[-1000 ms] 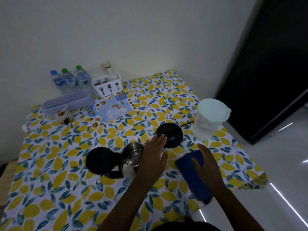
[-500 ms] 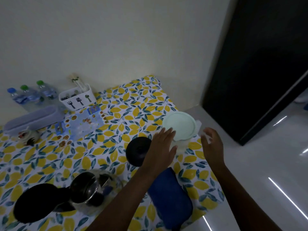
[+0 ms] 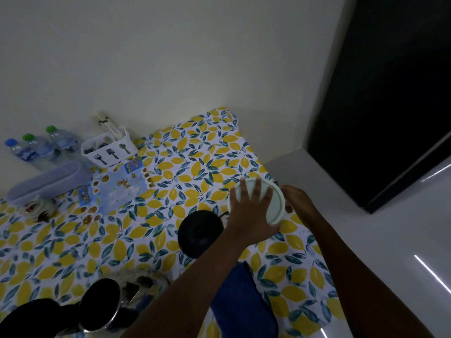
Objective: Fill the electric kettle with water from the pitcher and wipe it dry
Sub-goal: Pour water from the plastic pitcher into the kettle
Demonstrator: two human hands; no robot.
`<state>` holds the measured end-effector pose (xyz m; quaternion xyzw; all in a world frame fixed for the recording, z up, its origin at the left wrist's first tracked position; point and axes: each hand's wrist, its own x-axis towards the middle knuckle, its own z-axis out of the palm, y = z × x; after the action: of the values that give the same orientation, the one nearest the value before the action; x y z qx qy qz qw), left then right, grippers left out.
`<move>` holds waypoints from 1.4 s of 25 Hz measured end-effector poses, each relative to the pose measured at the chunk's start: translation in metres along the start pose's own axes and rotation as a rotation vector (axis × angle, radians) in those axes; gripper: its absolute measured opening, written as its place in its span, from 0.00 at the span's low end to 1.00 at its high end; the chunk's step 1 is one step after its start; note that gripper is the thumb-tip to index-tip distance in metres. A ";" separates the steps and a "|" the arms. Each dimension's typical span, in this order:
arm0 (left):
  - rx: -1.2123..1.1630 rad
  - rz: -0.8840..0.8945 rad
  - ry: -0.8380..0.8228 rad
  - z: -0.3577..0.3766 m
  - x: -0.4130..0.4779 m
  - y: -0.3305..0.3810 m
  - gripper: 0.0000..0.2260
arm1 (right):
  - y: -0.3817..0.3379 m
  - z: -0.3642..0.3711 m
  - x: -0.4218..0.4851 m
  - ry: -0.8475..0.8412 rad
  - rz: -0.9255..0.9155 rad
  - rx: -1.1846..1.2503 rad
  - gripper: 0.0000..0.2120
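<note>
Left hand [image 3: 251, 215] presses the pale-lidded pitcher [image 3: 277, 203], right hand [image 3: 297, 200] perhaps gripping.

Pitcher [image 3: 277, 203] near the surface's [image 3: 195, 162] right edge, left grip [image 3: 251, 215] on its lid, right grip [image 3: 296, 201] beside it, kettle base [image 3: 199, 231] just left, cloth [image 3: 240, 301] nearer, kettle [image 3: 102, 306] near-left, cutlery holder [image 3: 109, 148] and bottles [image 3: 39, 147] far left
</note>
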<state>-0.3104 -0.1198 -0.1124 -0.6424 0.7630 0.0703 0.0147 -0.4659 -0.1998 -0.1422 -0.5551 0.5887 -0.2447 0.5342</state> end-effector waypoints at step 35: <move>-0.258 -0.486 0.280 -0.079 -0.269 -0.087 0.30 | -0.136 0.188 -0.169 -0.124 -0.425 0.033 0.07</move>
<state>-0.1728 0.1196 -0.0119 -0.8060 0.5665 0.0720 -0.1557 -0.2744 -0.0235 -0.0202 -0.6720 0.4202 -0.3268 0.5148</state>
